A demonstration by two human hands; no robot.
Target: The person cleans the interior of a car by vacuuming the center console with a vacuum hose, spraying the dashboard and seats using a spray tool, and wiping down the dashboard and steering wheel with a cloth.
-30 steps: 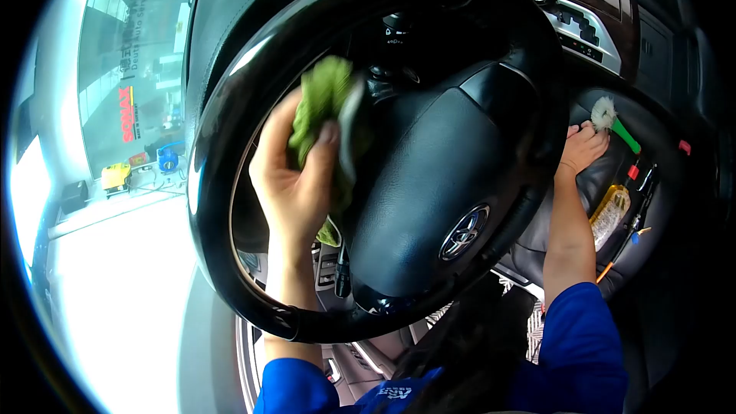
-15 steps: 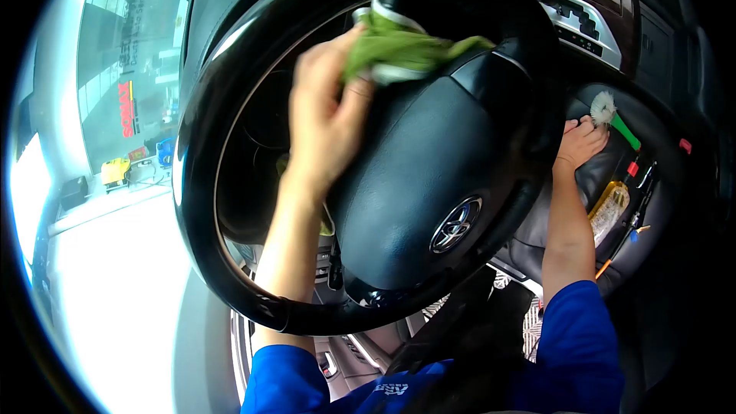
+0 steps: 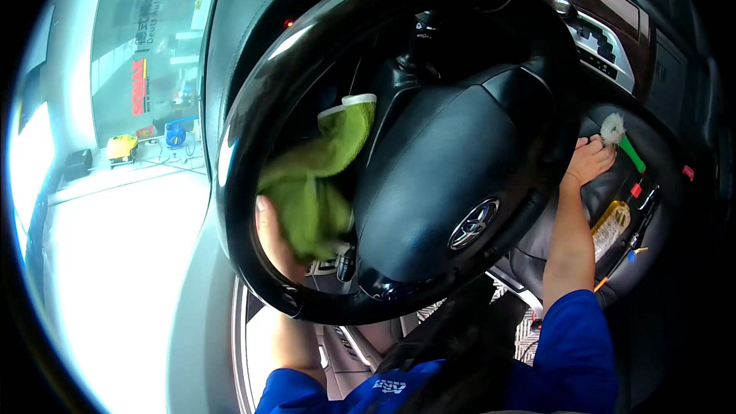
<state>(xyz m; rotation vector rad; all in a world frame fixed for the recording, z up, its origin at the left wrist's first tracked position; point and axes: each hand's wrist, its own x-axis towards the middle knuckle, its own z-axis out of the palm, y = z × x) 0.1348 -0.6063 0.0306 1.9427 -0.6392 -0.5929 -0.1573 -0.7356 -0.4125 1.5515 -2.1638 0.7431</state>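
Note:
My left hand (image 3: 274,236) reaches behind the left part of the steering wheel (image 3: 230,207) and is closed on a green cloth (image 3: 307,207) with a white edge. Part of the cloth flares up toward the steering column, and most of my left fingers are hidden by it and the rim. My right hand (image 3: 592,159) lies on the black seat (image 3: 590,192) with its fingers stretched out. Just beyond those fingertips is a brush (image 3: 627,149) with white bristles and a green handle; I cannot tell whether they touch.
On the same seat lie a bottle of yellow liquid (image 3: 612,226) with a red cap and a thin dark tool (image 3: 638,234). A gear selector (image 3: 563,8) stands on the centre console. Stalks project behind the wheel. Bright floor and yellow equipment (image 3: 121,149) show outside, at left.
My left hand has moved the green cloth from the wheel hub's upper side down and left, behind the rim. My right hand stays on the seat. The whole view has shifted slightly.

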